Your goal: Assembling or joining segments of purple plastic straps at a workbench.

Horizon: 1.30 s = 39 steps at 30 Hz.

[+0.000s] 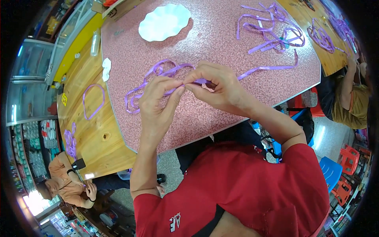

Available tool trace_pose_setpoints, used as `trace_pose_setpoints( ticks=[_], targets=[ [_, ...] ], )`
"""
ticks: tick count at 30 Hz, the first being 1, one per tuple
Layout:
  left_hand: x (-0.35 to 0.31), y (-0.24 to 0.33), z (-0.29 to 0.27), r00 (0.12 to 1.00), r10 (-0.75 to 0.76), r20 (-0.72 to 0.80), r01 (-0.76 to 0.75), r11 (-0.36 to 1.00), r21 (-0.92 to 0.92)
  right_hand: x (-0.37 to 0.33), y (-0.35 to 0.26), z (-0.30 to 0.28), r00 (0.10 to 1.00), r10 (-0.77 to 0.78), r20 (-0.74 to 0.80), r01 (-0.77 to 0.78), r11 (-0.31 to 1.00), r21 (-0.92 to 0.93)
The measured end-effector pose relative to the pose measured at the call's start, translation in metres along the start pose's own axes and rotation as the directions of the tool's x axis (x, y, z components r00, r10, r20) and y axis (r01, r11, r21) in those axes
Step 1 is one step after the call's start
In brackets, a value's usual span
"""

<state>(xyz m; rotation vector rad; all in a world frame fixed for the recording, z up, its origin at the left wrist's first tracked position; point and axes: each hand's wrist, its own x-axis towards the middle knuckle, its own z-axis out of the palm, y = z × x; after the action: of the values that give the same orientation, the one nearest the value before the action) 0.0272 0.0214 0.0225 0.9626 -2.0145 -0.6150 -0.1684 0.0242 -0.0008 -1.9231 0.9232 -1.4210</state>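
Our red short-sleeved cloth shirt [244, 189] fills the lower part of the view, and from its sleeves our bare forearms reach up over the pink speckled tabletop [213, 43]. Our left hand [158, 98] pinches thumb and forefinger together on a narrow, glossy purple ribbon [202, 81], and our right hand [217, 85] pinches it just beside, so that the fingertips of the two hands nearly meet. The ribbon lies right in both grips: a short stretch shows within the curl of our right fingers, while the exact spot under the fingertips is too small to make out. Loose purple loops lie on the tabletop behind and to the left of our left hand, and a purple strand runs out to the right past our right wrist. Beyond our hands sits a white wavy-edged plate [164, 22], well apart from the grip; far to the right is a loose tangle of purple ribbon [260, 48]. On the yellowish wooden table [102, 136] at our left lies a thin purple ring [104, 96], and a person in an orange shirt [71, 183] sits near its edge.
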Motion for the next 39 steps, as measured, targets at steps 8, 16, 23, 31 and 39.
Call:
trace_pose_setpoints(
  ticks=[8, 16, 23, 31, 39],
  targets=[
    [0.003, 0.001, 0.003, 0.998, -0.064, -0.005, 0.063, 0.994, -0.094, 0.000, -0.001, -0.004, 0.999, 0.021, 0.030, -0.021, 0.999, -0.029],
    [0.003, 0.005, 0.003, 0.986, -0.147, 0.076, 0.156, 0.980, -0.126, 0.000, 0.004, -0.005, 0.999, 0.017, 0.046, -0.016, 0.999, -0.040],
    [0.000, 0.001, 0.003, 0.977, -0.189, 0.100, 0.200, 0.973, -0.113, 0.002, 0.007, -0.009, 0.995, -0.014, 0.098, 0.018, 0.999, -0.039],
    [-0.009, -0.011, 0.001, 0.862, -0.350, 0.368, 0.448, 0.182, -0.875, 0.009, 0.014, -0.029, 0.813, 0.510, 0.283, -0.582, 0.678, 0.449],
    [0.000, -0.013, 0.033, 0.939, -0.292, -0.180, 0.117, 0.766, -0.632, -0.008, -0.001, 0.004, 0.894, 0.448, 0.009, -0.414, 0.819, 0.398]
  ],
)
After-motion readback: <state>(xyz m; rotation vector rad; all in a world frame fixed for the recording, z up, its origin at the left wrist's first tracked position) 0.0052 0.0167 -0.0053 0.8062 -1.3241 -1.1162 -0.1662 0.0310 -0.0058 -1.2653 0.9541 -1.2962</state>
